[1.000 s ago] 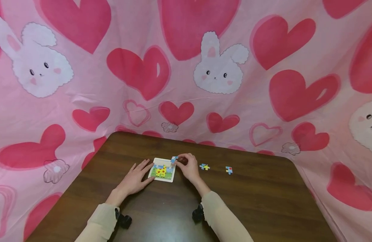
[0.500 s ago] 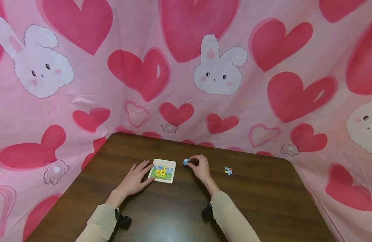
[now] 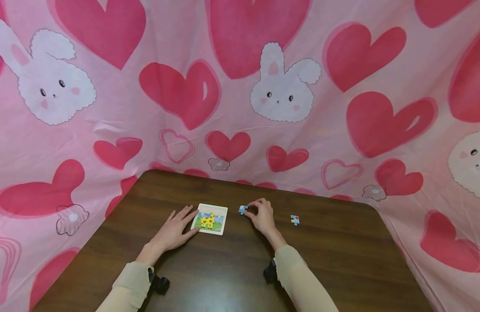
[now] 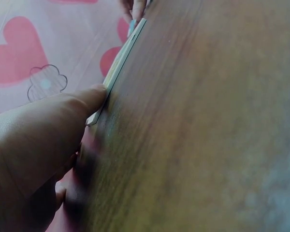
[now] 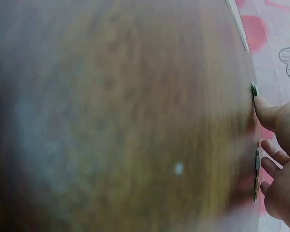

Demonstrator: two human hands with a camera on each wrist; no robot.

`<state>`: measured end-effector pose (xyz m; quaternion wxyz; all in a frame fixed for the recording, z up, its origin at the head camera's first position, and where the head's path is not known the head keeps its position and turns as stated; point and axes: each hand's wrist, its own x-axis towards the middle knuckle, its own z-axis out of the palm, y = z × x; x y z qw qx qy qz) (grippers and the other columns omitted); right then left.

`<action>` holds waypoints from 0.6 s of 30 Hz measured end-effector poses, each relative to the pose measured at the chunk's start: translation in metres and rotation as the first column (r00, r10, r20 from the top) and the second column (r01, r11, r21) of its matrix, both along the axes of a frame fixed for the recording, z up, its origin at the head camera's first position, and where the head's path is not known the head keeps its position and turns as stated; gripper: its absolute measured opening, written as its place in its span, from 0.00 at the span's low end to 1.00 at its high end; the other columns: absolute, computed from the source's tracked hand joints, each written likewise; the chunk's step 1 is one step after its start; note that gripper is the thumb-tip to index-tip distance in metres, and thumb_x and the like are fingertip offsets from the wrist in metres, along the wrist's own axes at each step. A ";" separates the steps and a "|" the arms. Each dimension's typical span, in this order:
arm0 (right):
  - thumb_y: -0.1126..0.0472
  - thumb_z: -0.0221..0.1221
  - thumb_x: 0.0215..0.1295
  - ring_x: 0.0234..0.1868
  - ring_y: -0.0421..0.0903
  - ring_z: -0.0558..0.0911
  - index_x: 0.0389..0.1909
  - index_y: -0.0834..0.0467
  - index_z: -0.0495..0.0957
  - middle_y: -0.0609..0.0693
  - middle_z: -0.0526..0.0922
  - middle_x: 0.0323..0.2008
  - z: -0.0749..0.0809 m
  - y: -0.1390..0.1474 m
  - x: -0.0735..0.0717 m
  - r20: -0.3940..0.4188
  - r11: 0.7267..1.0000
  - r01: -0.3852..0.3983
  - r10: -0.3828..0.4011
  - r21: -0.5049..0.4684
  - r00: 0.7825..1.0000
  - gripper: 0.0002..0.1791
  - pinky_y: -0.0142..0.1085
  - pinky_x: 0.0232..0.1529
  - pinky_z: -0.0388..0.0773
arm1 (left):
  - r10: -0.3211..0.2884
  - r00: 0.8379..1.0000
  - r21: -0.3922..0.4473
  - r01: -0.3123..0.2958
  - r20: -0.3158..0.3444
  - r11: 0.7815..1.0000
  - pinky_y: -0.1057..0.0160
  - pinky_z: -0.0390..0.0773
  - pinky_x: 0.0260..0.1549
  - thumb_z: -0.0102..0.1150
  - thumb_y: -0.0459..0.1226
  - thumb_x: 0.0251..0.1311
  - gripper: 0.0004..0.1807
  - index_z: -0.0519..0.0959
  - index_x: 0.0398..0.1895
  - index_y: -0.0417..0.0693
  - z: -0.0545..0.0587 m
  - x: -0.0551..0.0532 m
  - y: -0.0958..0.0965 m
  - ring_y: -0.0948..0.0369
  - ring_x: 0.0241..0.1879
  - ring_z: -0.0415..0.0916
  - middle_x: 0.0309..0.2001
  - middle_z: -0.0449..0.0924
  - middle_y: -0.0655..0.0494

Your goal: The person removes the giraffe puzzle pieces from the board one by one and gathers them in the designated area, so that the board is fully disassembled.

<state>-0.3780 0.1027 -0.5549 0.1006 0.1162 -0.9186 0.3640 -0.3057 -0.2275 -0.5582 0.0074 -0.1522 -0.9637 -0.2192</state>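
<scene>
My left hand (image 3: 172,231) lies flat on the table with fingers spread, thumb and fingertips at the left edge of a white-framed puzzle board (image 3: 224,225) showing a yellow giraffe. In the left wrist view the thumb (image 4: 94,98) touches the board's edge (image 4: 113,72). To the right of the board, my right hand (image 3: 264,219) pinches a blue jigsaw piece (image 3: 243,209) between thumb and fingers, close over the table. That piece (image 5: 254,90) appears edge-on at the thumb in the right wrist view. Another thin piece (image 5: 256,176) shows below it, by the other fingers.
A blue jigsaw piece with a red spot (image 3: 295,220) lies to the right of my right hand on the brown wooden table (image 3: 341,251). Behind the table hangs a pink cloth (image 3: 232,117) with hearts and rabbits. Black wrist cameras (image 3: 159,284) sit at both cuffs.
My right hand has moved right, from the board's upper right corner out over the table, carrying the blue jigsaw piece. It now covers the yellow-and-blue piece. My left hand stays put.
</scene>
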 end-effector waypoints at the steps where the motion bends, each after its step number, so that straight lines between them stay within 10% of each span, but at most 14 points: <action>1: 0.60 0.77 0.67 0.61 0.64 0.77 0.49 0.61 0.91 0.63 0.83 0.56 0.000 0.000 0.000 0.003 1.000 0.001 -0.001 0.009 1.000 0.14 0.65 0.68 0.71 | -0.001 1.000 -0.001 0.001 0.002 1.000 0.26 0.53 0.83 0.63 0.56 0.77 0.41 0.68 0.85 0.46 0.000 0.000 0.000 0.38 0.87 0.57 0.85 0.63 0.36; 18: 0.61 0.76 0.67 0.63 0.64 0.78 0.53 0.62 0.89 0.62 0.84 0.58 0.002 -0.005 0.001 -0.005 0.999 -0.032 0.032 -0.016 0.999 0.17 0.67 0.70 0.68 | 0.003 1.000 0.014 -0.003 0.010 1.000 0.26 0.51 0.84 0.63 0.56 0.76 0.42 0.67 0.84 0.44 -0.001 0.000 -0.001 0.38 0.87 0.57 0.85 0.62 0.36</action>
